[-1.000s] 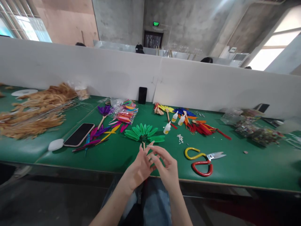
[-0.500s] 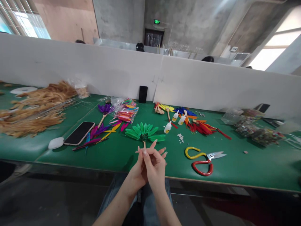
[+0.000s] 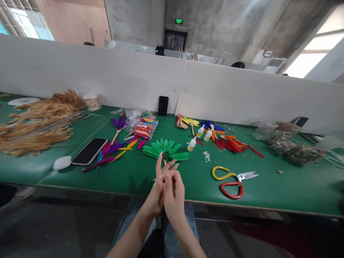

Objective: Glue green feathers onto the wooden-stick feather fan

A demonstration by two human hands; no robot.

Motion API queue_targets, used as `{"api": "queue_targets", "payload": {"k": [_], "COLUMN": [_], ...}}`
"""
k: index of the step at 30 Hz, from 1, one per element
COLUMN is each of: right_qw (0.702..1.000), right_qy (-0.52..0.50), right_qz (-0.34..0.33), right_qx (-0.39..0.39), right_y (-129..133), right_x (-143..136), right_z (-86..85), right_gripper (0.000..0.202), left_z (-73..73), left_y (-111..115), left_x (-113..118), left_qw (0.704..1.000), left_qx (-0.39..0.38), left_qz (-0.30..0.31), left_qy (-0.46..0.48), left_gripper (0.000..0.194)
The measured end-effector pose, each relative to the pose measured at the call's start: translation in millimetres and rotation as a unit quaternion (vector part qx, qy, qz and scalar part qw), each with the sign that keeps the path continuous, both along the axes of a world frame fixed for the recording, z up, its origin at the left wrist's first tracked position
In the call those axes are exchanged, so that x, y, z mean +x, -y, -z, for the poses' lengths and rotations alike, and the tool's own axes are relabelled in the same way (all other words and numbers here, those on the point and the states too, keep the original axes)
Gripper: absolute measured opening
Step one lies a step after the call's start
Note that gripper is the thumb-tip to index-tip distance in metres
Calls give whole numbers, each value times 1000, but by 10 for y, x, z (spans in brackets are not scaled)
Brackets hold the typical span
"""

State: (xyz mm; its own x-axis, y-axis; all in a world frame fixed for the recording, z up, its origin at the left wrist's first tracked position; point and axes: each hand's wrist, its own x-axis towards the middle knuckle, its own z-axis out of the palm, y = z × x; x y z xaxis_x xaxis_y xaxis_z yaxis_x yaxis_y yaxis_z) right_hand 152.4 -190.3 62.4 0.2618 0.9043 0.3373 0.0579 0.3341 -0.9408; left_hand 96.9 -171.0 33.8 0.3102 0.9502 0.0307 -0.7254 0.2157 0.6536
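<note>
My left hand (image 3: pixel 158 182) and my right hand (image 3: pixel 174 190) meet near the table's front edge. On the left hand the fingers are apart, with one pointing up. The right hand's fingers are bent, and its thumb and fingertips press together against the left hand's fingers; anything between them is too small to make out. Just beyond the hands lies a fan of green feathers (image 3: pixel 166 148) with a wooden stick, partly hidden by the fingers. Scissors (image 3: pixel 239 176) with a yellow and a red handle lie to the right, and small white beads (image 3: pixel 206 156) are scattered behind them.
Glue bottles (image 3: pixel 191 144) stand behind the green fan. Left are a phone (image 3: pixel 90 151), a purple feather fan (image 3: pixel 118 123), loose feathers and tan plumes (image 3: pixel 51 122). Red feathers (image 3: pixel 233 144) and bead bags (image 3: pixel 303 152) lie right. A white partition (image 3: pixel 228 93) runs behind.
The left hand's fingers have turned and one now points up over the fan's stick. The right hand has shifted slightly left and its fingers have curled. The fan has stayed in place.
</note>
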Motion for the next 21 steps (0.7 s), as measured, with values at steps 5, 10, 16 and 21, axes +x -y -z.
{"api": "queue_targets", "payload": {"k": [5, 10, 16, 21], "right_qw": [995, 996, 995, 990], "right_qy": [-57, -23, 46, 59], "right_qz": [55, 21, -4, -42], "right_qx": [-56, -87, -84, -118], "right_y": [-103, -194, -239, -262], "right_x": [280, 353, 324, 427], "right_z": [-28, -71, -41, -9], "right_gripper": [24, 25, 28, 30], "left_z": [-122, -124, -67, 119], "left_y": [-3, -27, 10, 15], "left_x": [-90, -113, -61, -17], "left_qw": [995, 987, 994, 995], "left_qx": [-11, -50, -11, 58], "left_qz": [55, 104, 92, 23], "left_qy": [80, 114, 50, -73], "left_gripper": [89, 77, 74, 67]}}
